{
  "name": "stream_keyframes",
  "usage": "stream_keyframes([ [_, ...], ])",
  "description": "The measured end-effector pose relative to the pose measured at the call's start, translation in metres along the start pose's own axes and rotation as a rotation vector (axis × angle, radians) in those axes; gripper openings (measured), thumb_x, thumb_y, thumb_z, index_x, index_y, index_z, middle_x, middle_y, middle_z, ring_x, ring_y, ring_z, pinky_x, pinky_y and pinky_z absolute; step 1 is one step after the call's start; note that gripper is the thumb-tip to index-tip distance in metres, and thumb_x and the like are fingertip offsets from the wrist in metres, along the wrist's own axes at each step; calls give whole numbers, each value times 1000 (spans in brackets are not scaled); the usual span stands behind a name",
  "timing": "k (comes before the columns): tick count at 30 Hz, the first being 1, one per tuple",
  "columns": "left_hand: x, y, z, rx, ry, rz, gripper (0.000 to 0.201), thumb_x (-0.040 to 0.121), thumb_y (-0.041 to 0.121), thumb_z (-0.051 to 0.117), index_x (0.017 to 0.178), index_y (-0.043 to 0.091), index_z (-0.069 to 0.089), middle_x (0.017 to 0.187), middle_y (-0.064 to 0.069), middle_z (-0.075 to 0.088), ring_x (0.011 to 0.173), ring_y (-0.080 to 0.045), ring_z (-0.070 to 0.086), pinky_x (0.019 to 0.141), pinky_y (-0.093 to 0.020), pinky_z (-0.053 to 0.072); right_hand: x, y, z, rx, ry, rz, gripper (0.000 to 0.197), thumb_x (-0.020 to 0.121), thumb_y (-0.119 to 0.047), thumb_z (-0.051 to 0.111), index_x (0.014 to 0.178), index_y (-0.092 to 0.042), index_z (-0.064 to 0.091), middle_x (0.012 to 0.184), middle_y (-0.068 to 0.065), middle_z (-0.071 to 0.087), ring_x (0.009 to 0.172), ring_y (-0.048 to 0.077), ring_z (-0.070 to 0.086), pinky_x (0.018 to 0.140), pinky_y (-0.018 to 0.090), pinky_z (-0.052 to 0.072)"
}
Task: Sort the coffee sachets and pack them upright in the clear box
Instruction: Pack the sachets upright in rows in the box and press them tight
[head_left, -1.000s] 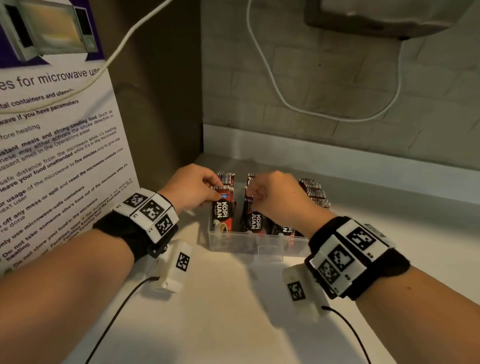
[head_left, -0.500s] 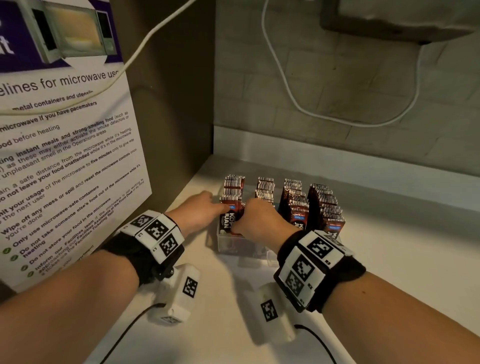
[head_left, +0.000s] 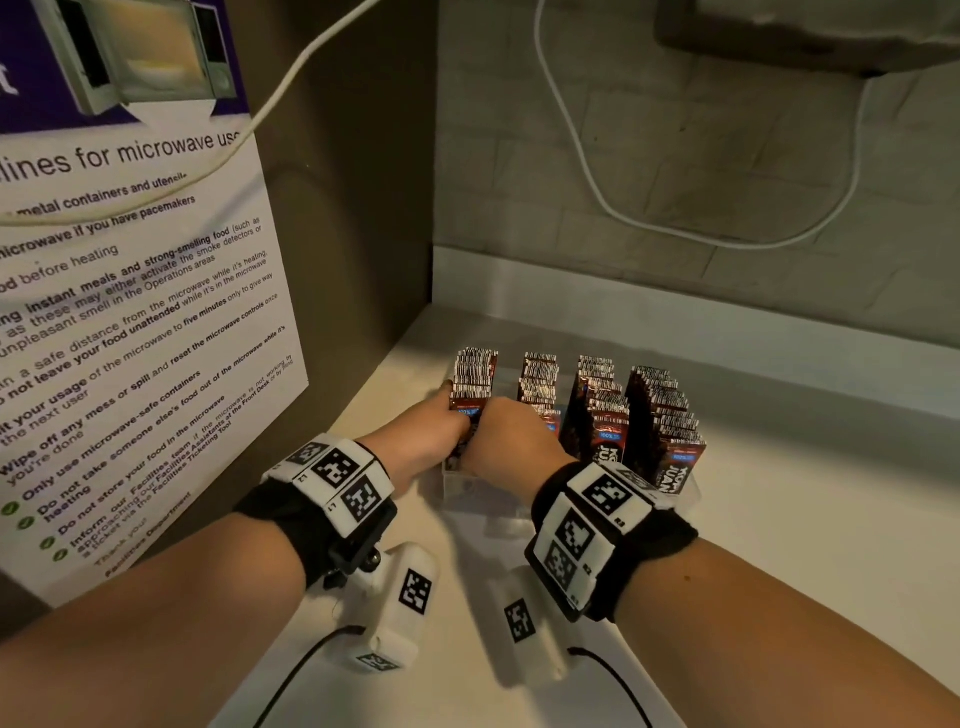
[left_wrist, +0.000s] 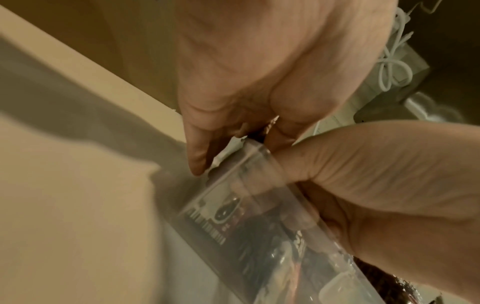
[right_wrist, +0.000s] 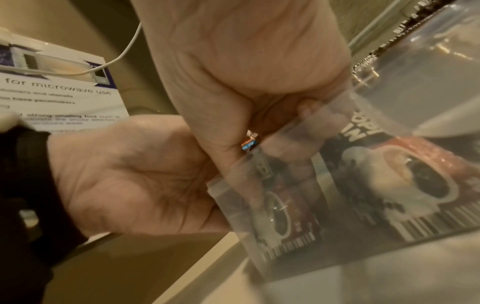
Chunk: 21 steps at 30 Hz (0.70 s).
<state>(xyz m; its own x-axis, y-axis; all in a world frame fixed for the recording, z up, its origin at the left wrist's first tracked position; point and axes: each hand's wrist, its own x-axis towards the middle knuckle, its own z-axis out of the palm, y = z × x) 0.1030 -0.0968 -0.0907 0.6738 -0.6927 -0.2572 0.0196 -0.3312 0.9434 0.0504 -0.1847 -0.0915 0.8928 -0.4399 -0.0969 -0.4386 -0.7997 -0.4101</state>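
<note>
A clear box (head_left: 467, 492) stands on the white counter near the left panel, with several rows of brown-red coffee sachets (head_left: 597, 410) packed upright in it. Both hands meet at its front left corner. My left hand (head_left: 444, 415) reaches along the left side, and its thumb and fingers pinch the leftmost row of sachets (head_left: 475, 374). In the left wrist view the left hand (left_wrist: 241, 131) sits at the box (left_wrist: 228, 207) rim. My right hand (head_left: 498, 441) curls over the front wall. In the right wrist view the right hand (right_wrist: 272, 131) has fingers inside the box (right_wrist: 415, 92), gripping a sachet top.
A microwave guidelines poster (head_left: 130, 312) covers the upright panel on the left, close to my left arm. A white cable (head_left: 613, 208) loops on the tiled back wall. White counter (head_left: 805, 519) stretches to the right of the box.
My right hand has moved left from the middle rows to the box's front left corner, beside the left hand. Both hands sit lower against the box than before.
</note>
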Motion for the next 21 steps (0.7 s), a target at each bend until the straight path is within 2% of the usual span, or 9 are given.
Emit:
stream_keyframes([
  [2, 0, 1, 2, -17, 5, -15, 35, 96, 1, 40, 123, 16, 53, 115, -21, 64, 104, -33, 62, 91, -43, 51, 3, 0, 0, 42, -42, 33, 9, 78, -20, 62, 83, -13, 59, 68, 0, 51, 70, 23, 55, 62, 25, 40],
  [4, 1, 1, 3, -28, 12, -25, 33, 95, 0, 42, 119, 17, 56, 117, -21, 64, 110, -35, 61, 99, -46, 49, 6, -2, 0, 53, -64, 49, 7, 76, -18, 61, 80, -13, 59, 63, -1, 48, 68, 21, 53, 61, 24, 39],
  [7, 5, 2, 3, -106, 18, -17, 41, 94, -3, 40, 124, 21, 55, 118, -18, 63, 103, -30, 62, 89, -38, 52, 8, -4, 1, 89, -85, 63, 5, 76, -14, 60, 80, -11, 60, 64, 0, 50, 72, 22, 55, 52, 21, 34],
  [9, 7, 3, 4, -148, 21, -27, 42, 95, -3, 39, 127, 20, 54, 117, -19, 64, 99, -28, 62, 84, -36, 53, 9, -5, 0, 138, -111, 64, 12, 77, -9, 62, 87, -5, 66, 76, 6, 60, 77, 24, 59, 53, 20, 38],
  [12, 9, 3, 4, -176, 18, -48, 37, 96, 1, 40, 124, 19, 55, 117, -20, 64, 98, -28, 63, 88, -39, 52, 9, -4, -1, 223, -123, 105, 17, 75, -4, 65, 91, -2, 68, 84, 11, 63, 82, 24, 63, 63, 23, 42],
  [15, 12, 1, 0, -197, 18, -69, 60, 90, -10, 34, 135, 27, 47, 120, -17, 63, 108, -32, 60, 91, -40, 50, 12, -2, 0, 314, -99, 177, 14, 68, -3, 71, 81, -4, 66, 73, 6, 62, 74, 23, 63, 54, 21, 44],
  [16, 12, 2, -1, -201, 14, -70, 66, 88, -12, 32, 138, 30, 45, 121, -16, 62, 111, -33, 59, 92, -41, 50, 12, -3, 0, 337, -93, 201, 18, 65, -4, 72, 82, -4, 65, 72, 5, 62, 71, 21, 62, 52, 22, 46],
  [18, 13, 3, -1, -222, -1, -64, 70, 88, -13, 30, 139, 33, 43, 120, -15, 63, 111, -33, 60, 88, -41, 51, 14, -5, 2, 414, -82, 237, 38, 58, -4, 75, 94, -1, 63, 81, 9, 65, 76, 23, 65, 61, 29, 55],
  [21, 12, 5, 1, -241, -12, -64, 63, 93, -10, 32, 137, 33, 47, 117, -14, 65, 100, -30, 64, 75, -35, 55, 17, -8, 8, 478, -70, 220, 61, 44, -6, 74, 103, -1, 59, 88, 12, 68, 82, 28, 68, 72, 38, 59],
])
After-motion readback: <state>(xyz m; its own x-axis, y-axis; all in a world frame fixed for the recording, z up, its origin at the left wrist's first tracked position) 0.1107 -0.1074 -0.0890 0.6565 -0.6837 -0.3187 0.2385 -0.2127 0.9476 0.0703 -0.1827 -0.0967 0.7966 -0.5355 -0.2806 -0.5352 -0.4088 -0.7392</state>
